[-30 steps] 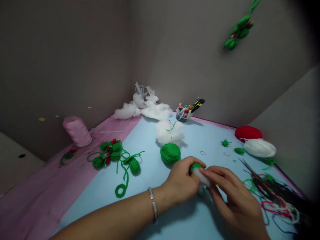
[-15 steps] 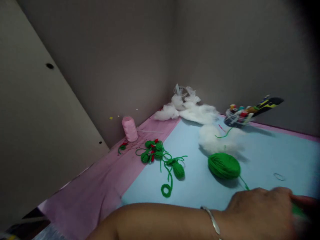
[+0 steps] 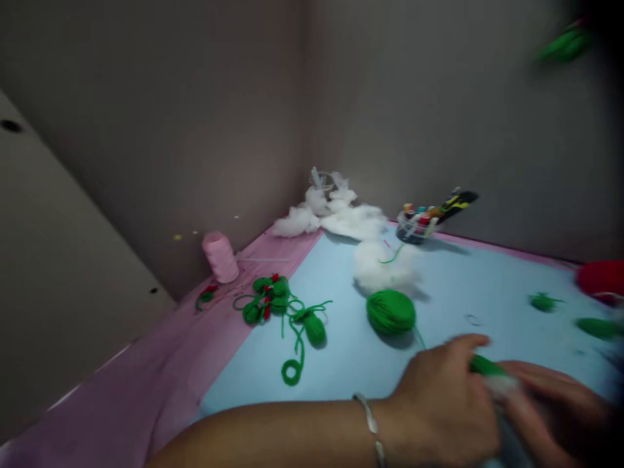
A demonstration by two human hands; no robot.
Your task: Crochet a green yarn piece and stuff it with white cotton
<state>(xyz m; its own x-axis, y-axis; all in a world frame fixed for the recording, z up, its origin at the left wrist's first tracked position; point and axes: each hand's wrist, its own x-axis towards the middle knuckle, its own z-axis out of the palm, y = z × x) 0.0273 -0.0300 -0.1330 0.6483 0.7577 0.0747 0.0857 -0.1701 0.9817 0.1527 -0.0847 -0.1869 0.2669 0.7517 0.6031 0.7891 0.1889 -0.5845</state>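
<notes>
My left hand, a metal bangle on its wrist, is closed around a small green knitted piece at the lower right. My right hand meets it there, blurred by motion, with its fingers pinched on white stuffing at the piece's end. A thin green strand runs from the piece back to a green yarn ball just beyond my left hand on the blue mat.
A cluster of finished green pieces with red bits and a green cord loop lie left. White stuffing piles, a pink spool, a tub of tools and red yarn ring the mat.
The view has swung back to the right after panning left, so both hands show again. The hands stay together on the green piece.
</notes>
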